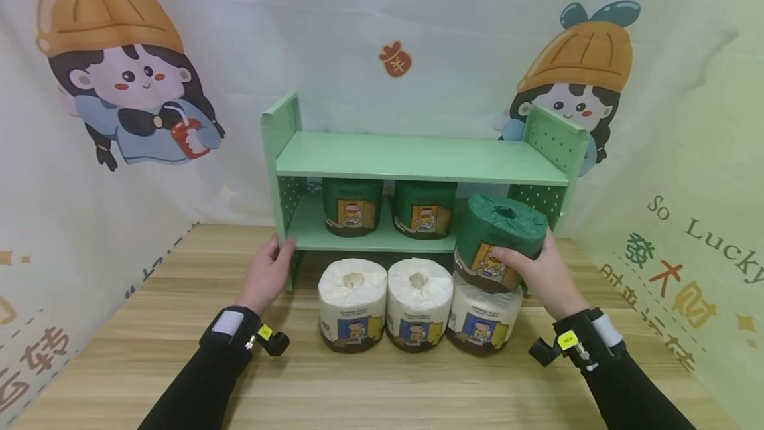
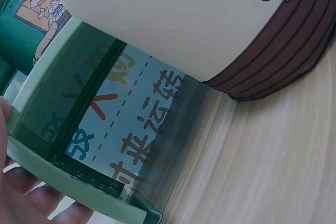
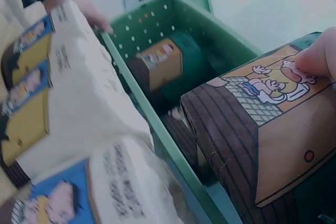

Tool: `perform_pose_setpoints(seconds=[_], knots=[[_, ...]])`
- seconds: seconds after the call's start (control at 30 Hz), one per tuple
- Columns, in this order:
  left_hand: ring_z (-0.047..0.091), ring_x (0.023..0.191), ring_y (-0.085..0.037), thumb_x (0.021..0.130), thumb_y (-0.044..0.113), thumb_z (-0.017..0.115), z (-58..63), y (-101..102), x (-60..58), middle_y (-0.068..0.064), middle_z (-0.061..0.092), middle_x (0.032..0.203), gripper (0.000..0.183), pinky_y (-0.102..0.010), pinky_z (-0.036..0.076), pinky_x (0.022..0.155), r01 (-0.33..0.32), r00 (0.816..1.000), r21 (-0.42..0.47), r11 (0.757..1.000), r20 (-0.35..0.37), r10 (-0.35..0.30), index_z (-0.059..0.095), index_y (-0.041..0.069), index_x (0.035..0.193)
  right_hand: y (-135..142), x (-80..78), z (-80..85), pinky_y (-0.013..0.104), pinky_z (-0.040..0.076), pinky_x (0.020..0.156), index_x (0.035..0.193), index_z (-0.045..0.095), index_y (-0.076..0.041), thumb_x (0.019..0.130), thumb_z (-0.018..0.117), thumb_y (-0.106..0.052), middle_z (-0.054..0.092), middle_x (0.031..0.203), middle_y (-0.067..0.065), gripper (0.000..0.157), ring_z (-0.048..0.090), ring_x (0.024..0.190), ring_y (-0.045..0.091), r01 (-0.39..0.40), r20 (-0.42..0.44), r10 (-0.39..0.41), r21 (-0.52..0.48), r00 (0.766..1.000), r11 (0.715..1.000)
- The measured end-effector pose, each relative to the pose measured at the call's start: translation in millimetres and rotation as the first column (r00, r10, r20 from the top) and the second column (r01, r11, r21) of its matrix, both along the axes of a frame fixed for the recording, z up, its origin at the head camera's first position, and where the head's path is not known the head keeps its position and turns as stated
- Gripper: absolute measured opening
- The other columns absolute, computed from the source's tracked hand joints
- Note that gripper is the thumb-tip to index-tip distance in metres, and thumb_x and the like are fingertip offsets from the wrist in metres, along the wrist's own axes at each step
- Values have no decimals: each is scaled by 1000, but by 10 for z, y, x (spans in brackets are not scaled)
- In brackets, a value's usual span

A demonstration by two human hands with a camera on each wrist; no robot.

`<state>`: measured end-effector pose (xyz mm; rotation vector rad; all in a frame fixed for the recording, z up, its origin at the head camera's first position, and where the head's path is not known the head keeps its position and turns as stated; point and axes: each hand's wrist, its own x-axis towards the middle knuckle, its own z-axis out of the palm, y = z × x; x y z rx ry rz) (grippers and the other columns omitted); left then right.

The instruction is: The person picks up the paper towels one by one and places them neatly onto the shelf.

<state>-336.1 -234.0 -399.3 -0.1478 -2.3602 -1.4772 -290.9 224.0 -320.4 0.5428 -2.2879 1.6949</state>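
Note:
My right hand (image 1: 546,274) holds a green-wrapped toilet roll (image 1: 507,234), thumb across its front picture. This roll is tilted at the right end of the green shelf (image 1: 418,154), in front of the lower board and just over a white-wrapped roll (image 1: 486,317). In the right wrist view the thumb (image 3: 317,59) presses on the roll's wrapper. My left hand (image 1: 268,274) grips the shelf's left side panel, and its fingers (image 2: 47,200) curl behind that panel in the left wrist view. Two other green rolls stand on the lower board, one at left (image 1: 352,208), one in the middle (image 1: 425,211).
Two more white rolls, one at left (image 1: 353,304) and one in the middle (image 1: 420,304), stand in a row with the third before the shelf. Beneath everything lies a wood-grain table (image 1: 382,390). A printed cloth (image 1: 334,32) hangs behind and at the sides.

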Motion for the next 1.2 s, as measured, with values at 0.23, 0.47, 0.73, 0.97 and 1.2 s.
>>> perform_pose_setpoints(seconds=[0.23,0.47,0.73,0.97,1.2], knots=[[41,128,-30,108,48,36,0,7,0,-14,45,144,53,-60,39,101,2,1000,4,1000,4,-2,42,16,150,93,-171,-29,54,40,100,150,19,-11,91,74,-32,43,136,18,83,46,119,30,83,39,-85,45,996,996],[41,128,-32,107,49,36,-9,10,9,-15,44,145,53,-61,39,101,5,1000,3,1000,17,-5,41,18,150,129,-253,-17,60,32,105,152,6,-8,90,75,-39,32,143,24,98,37,126,36,135,120,-146,93,982,986],[42,127,-32,107,49,37,-9,-5,-9,-15,47,143,53,-60,39,100,2,1000,6,1000,1,-2,43,17,149,144,-317,9,63,28,107,153,-3,-6,88,72,-51,25,146,27,109,31,130,39,162,176,-190,159,966,974],[42,127,-32,108,47,37,-6,-2,-9,-15,47,143,52,-60,39,100,-8,1000,-12,1000,-9,8,42,17,150,159,-393,21,66,30,103,155,4,-4,88,69,-57,17,142,27,107,30,125,41,202,120,-233,225,965,953],[43,126,-33,107,48,37,-16,-2,-12,-16,47,142,53,-61,40,99,-6,1000,-19,1000,-16,5,43,16,149,145,-452,21,63,32,104,155,0,-1,90,66,-57,22,145,30,108,31,128,42,228,80,-252,231,964,946]])
